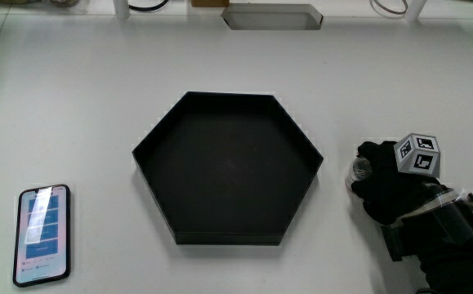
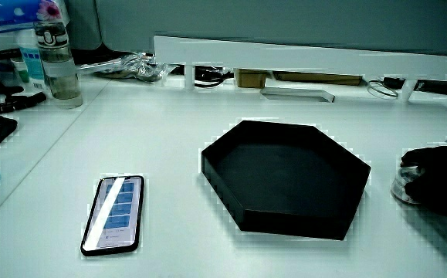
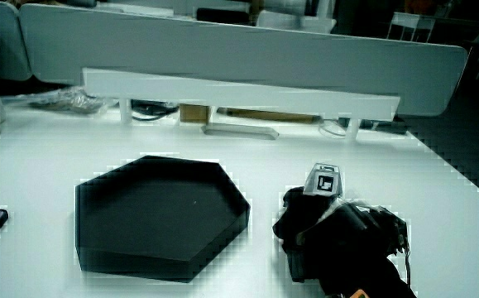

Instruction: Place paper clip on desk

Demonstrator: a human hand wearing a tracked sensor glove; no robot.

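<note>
- Black-gloved hand (image 1: 395, 192) is seen resting on the white tabletop (image 1: 81, 106), at 3 o'clock of the empty black hexagonal tray (image 1: 228, 167).
- Fingers are curled over a small clear, roundish object (image 1: 359, 170); its identity cannot be told.
- No paper clip is discernible.
- Release is judged best made low, clear of the tray rim.

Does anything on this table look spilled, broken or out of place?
Nothing stands out. The black hexagonal tray sits flat and empty, the phone lies flat beside it with its screen lit, and the hand rests on the table over a small clear container. No paper clip is visible.
</note>
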